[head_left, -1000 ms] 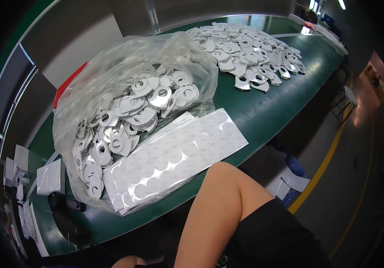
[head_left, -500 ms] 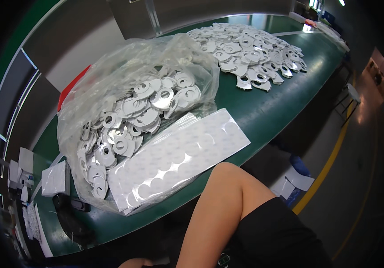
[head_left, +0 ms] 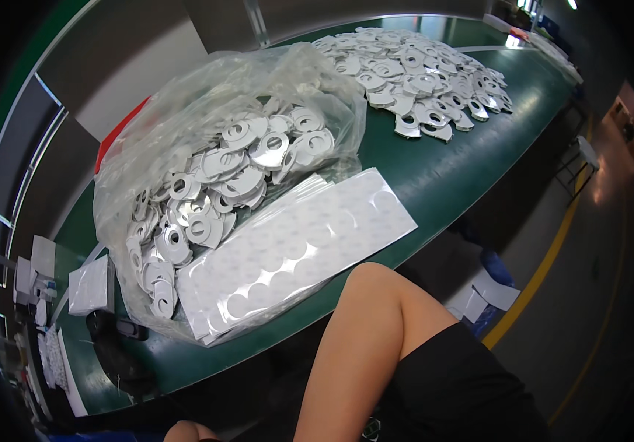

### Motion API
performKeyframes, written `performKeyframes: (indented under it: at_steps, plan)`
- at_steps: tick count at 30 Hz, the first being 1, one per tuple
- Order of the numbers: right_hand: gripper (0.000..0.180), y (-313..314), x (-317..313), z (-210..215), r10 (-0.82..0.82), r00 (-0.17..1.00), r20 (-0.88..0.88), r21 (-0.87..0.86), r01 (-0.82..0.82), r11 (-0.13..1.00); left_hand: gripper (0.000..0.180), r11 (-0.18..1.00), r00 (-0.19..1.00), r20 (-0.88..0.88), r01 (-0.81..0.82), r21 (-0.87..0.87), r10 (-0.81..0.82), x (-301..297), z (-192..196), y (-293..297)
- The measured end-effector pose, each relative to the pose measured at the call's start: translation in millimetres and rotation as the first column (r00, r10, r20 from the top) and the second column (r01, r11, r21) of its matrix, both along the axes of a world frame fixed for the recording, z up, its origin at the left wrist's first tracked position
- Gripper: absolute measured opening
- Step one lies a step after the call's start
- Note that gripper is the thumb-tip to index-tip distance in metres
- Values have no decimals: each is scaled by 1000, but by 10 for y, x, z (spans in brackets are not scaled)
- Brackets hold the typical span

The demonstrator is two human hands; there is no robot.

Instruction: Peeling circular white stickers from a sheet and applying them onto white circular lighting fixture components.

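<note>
My bent bare right arm [head_left: 361, 339], with a black sleeve [head_left: 450, 376], juts over the near table edge; its hand is out of view. At the bottom edge a small patch of bare skin [head_left: 186, 432] shows, too little to tell which part it is. No fingers of either hand appear. Nearest my arm lies a stack of white sheets [head_left: 295, 258] with glossy round marks. Beside the stack, a clear plastic bag [head_left: 177, 125] lies open, full of flat white and silver pieces [head_left: 269, 149] with round holes.
A large heap of similar pieces [head_left: 420, 74] lies farther back on the green table [head_left: 435, 173]. At left are a white block-shaped pack [head_left: 91, 286] and a black bundle [head_left: 114, 353]. A stool [head_left: 586, 155] and blue-and-white material [head_left: 486, 295] are at right, off the table.
The view has shifted slightly, so the table things sit a little higher. The patch of skin at the bottom has moved left. The bag, sheets and heap look untouched.
</note>
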State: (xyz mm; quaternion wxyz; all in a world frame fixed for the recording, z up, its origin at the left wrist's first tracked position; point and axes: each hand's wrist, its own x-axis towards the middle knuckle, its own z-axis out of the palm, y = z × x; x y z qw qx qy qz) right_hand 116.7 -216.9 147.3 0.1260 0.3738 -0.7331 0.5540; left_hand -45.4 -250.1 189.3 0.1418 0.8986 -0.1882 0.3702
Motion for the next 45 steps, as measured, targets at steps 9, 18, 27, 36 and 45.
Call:
performKeyframes:
  at_steps: [9,18,27,36,45]
  plan:
    - [24,-5,-76,-55,7,999,-39,-26,-8,1000,11,972,992,128,-48,232,19,-63,-93,-330]
    - [23,2,-6,-94,46,995,-88,-48,-50,998,12,910,975,215,-132,394,49,-64,-186,-755]
    - [23,-6,-95,-120,54,987,-153,-71,-66,995,12,934,987,156,-96,345,44,-55,-158,-688]
    - [23,-5,-140,-155,57,976,-211,-91,-77,993,12,954,994,105,-61,294,31,-38,-162,-584]
    - [23,-13,-279,-172,74,960,-271,-96,-103,990,12,966,998,51,-39,254,27,-54,-144,-505]
